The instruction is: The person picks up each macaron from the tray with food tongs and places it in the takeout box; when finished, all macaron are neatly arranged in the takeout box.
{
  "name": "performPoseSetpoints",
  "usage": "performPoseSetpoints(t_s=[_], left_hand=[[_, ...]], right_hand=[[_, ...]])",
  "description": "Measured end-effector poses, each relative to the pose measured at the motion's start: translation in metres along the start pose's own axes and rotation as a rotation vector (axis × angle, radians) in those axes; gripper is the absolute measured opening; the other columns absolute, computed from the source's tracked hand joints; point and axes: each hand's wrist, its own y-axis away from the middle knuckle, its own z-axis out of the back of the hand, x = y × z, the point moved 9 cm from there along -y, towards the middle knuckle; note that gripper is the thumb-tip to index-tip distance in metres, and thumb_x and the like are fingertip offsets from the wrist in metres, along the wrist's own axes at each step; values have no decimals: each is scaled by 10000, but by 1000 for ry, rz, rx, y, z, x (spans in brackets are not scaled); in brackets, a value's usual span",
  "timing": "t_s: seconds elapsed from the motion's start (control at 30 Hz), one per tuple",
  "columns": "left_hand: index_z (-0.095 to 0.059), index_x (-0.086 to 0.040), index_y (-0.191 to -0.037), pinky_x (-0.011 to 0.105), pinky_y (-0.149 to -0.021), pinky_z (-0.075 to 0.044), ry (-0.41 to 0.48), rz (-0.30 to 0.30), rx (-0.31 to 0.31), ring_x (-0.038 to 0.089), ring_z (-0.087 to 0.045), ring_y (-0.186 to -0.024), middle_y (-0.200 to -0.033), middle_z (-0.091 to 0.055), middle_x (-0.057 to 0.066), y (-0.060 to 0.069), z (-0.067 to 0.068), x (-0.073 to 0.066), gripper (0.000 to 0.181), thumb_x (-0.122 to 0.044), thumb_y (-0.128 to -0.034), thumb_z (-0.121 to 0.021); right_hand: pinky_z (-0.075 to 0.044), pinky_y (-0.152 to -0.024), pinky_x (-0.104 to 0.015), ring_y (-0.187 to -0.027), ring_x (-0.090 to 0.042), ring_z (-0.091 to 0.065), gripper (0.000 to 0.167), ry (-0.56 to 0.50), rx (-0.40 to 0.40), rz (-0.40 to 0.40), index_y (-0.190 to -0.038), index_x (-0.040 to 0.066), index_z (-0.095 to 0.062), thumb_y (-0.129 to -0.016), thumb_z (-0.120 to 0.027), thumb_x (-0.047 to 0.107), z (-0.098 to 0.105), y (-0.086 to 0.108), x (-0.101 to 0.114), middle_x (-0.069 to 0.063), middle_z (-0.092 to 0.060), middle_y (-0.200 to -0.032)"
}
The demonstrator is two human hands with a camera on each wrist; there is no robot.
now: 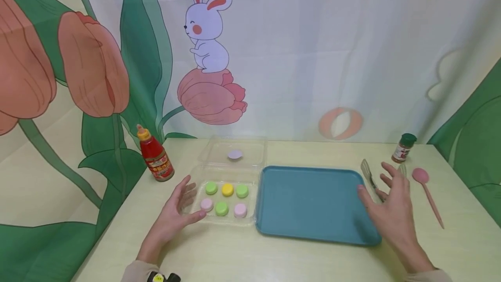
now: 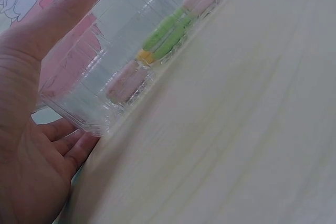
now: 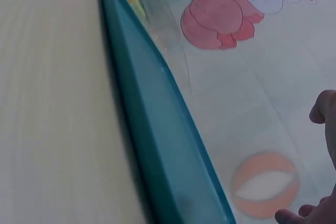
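A clear plastic box (image 1: 231,224) stands with its lid (image 1: 213,153) folded back and several green, yellow and pale pink macarons (image 1: 221,208) inside. My left hand (image 1: 178,212) is at the box's left end, thumb and fingers spread around it. In the left wrist view the thumb (image 2: 68,17) lies by the rim and the fingers (image 2: 73,145) reach behind the corner; firm contact cannot be told. To the right of the box lies a blue-green tray (image 1: 313,203). My right hand (image 1: 393,212) hovers over the tray's right edge, fingers spread, holding nothing.
A red sauce bottle (image 1: 156,156) stands at the back left. At the right are a metal fork-like utensil (image 1: 368,173), partly behind the right hand, a pink spoon (image 1: 428,193) and a green-capped spice jar (image 1: 404,148). A printed curtain (image 1: 289,64) hangs behind the table.
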Motion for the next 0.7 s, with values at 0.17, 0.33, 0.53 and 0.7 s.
performPoseSetpoints(t_s=[0.17, 0.33, 0.53, 0.7], left_hand=[[-125, -297, -1796, 681, -1314, -317, -11, -9, 1, 451, -358, -1646, -1817, -308, 151, 1, 0, 0, 1179, -320, -936, -931], [-135, -304, -1793, 687, -1312, -317, -10, -12, -2, 449, -364, -1643, -1816, -314, 143, 1, 0, 0, 1173, -312, -935, -933], [-121, -311, -1796, 693, -1304, -326, -14, -19, 9, 447, -356, -1648, -1820, -304, 151, 0, -1, -2, 1127, -335, -975, -892], [-123, -300, -1796, 692, -1298, -333, -19, -33, 6, 463, -364, -1641, -1813, -311, 173, 1, -1, -3, 1080, -327, -1006, -858]], right_hand=[[-542, -985, -84, -1555, -457, -465, 877, -98, 89, 63, -1758, 178, -268, -1064, -785, 318, -34, -4, 32, -215, -300, -1735], [-602, -1091, -538, -1551, -406, -495, 854, -159, 142, 107, -1744, 202, -302, -1062, -788, 369, -70, -9, 57, -166, -327, -1739], [-563, -1139, -625, -1557, -372, -500, 868, -235, 234, 132, -1729, 182, -310, -1047, -810, 374, -113, -14, 77, -114, -326, -1767], [-550, -1164, -612, -1553, -372, -505, 866, -330, 323, 90, -1728, 197, -309, -1046, -813, 372, -151, -18, 82, -112, -314, -1779]])
